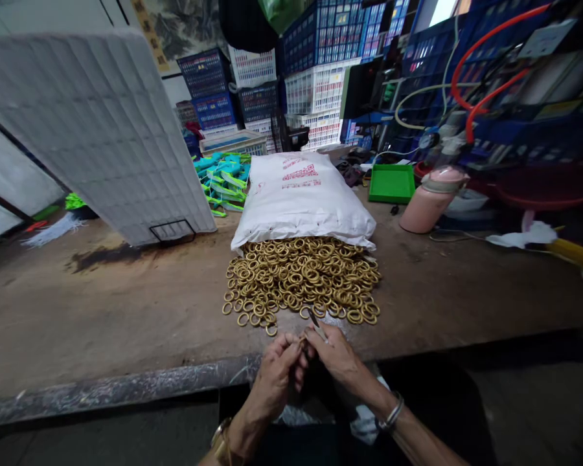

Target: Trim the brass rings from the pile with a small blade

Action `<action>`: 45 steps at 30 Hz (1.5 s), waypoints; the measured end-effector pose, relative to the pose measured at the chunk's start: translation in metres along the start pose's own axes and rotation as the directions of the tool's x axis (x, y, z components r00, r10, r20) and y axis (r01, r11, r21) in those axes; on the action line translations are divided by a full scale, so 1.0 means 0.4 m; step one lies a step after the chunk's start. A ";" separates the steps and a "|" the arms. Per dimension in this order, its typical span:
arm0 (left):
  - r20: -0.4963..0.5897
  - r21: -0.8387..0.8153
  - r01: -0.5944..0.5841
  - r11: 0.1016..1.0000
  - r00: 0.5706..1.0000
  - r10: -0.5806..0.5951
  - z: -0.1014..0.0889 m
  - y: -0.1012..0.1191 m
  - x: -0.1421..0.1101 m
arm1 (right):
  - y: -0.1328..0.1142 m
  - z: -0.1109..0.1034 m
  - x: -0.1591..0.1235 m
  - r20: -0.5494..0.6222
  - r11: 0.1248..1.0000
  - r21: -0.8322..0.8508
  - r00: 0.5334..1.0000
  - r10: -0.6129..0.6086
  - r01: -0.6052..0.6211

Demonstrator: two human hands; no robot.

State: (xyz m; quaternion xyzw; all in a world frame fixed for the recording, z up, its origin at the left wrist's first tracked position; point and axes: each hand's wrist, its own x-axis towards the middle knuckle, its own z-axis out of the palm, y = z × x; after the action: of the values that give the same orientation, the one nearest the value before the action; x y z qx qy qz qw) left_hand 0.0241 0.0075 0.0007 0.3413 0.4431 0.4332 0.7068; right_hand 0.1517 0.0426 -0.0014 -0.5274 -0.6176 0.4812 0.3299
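Just over the table's front edge, my left hand (278, 364) is closed, its thumb and fingers pinching a small gold-brown ring (303, 340), mostly covered by the fingertips. Close against it, my right hand (337, 353) is closed around a small knife (317, 325), its dark, narrow tip pointing up and away from me. The two hands meet at the fingertips. Right beyond them spreads a heap of gold rings (301, 272), with a few loose ones at its near side. A white sack (306, 194) with red print lies behind the heap, its open mouth facing me over the rings.
The brown table (160, 323) carries a tall ribbed white panel (102, 129) at left and teal-green pieces (223, 178) behind it. To the right are a green tray (391, 184), a pink bottle (430, 204) and orange hose (459, 71). Stacked crates (315, 90) stand behind.
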 end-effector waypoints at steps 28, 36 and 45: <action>-0.031 -0.269 -0.043 0.962 0.999 0.035 -0.023 0.013 -0.040 | 0.000 0.024 0.050 -0.075 0.642 -0.766 0.988 -0.138 0.032; -0.026 -0.438 -0.001 0.899 1.000 -0.011 -0.055 0.017 -0.018 | -0.003 0.050 0.098 -0.093 0.555 -0.832 0.985 -0.148 0.005; -0.047 -0.478 0.055 0.877 0.995 -0.088 -0.056 0.033 -0.003 | 0.021 0.016 0.086 -0.094 0.813 -0.569 0.973 -0.212 0.123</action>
State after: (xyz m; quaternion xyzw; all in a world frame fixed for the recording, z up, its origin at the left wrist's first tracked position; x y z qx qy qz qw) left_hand -0.0009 0.0137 0.0040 0.1260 0.3588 0.5137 0.7691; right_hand 0.1410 0.0741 -0.0147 -0.5793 -0.7483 0.2065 0.2486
